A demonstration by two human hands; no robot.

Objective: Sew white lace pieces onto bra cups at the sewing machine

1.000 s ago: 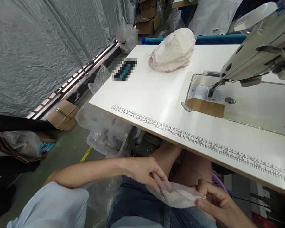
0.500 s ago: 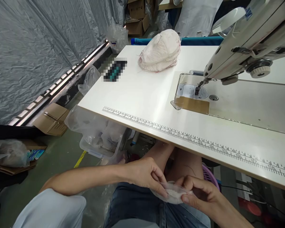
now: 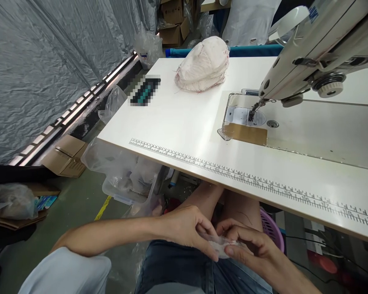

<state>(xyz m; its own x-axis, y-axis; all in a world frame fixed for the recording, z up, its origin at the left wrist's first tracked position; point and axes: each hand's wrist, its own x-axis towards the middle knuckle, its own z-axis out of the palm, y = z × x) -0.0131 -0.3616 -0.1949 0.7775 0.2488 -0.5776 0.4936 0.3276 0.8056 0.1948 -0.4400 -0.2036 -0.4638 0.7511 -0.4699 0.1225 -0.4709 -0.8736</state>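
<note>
Over my lap, below the table's front edge, both hands pinch a small piece of thin, whitish, see-through material (image 3: 218,246). Its exact kind I cannot make out. My left hand (image 3: 191,232) grips its left side between thumb and fingers. The right side is held by my right hand (image 3: 248,244), thumb on top and fingers curled behind. Part of the piece is hidden by the fingers. On the table, a stack of white fabric cup-shaped pieces (image 3: 204,65) with frayed edges lies behind the sewing machine's needle area.
A sewing machine (image 3: 313,61) stands at the right of the white table (image 3: 178,118), which has a printed ruler (image 3: 221,168) along its front edge. Under its left end hangs a plastic-lined bin (image 3: 129,183). Cardboard boxes (image 3: 66,155) sit on the floor; a purple basket (image 3: 271,228) is beside my leg.
My right hand has moved left, nearer my left hand, and the whitish piece is more bunched and covered by fingers. The view has shifted slightly.
</note>
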